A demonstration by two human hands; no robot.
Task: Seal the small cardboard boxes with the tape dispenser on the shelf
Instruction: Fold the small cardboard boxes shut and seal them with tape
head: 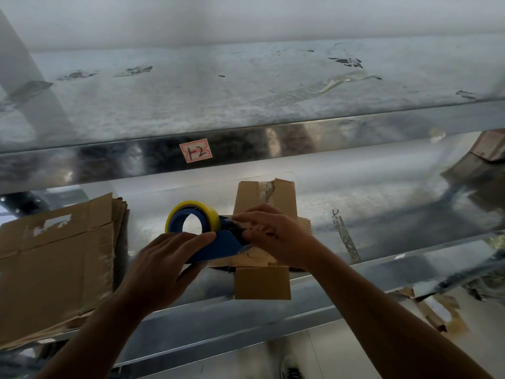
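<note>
Under the right hand [274, 236], tape dispenser [222, 244] front hidden; box [262, 283] half-covered.

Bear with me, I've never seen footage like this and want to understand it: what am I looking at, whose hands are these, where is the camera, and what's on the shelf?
There is no machine here. These are a person's two bare hands, filmed by one wide-angle camera worn on the head, looking forward and down. They work at a metal shelf. The left hand grips the handle of a blue tape dispenser, which carries a yellow tape roll. The right hand pinches at the dispenser's front end, probably at the loose tape, though that is hard to make out. Under the hands lies a small cardboard box with its flaps spread open. To the left sits a stack of flattened cardboard. The upper shelf bears a label reading 12.
</note>
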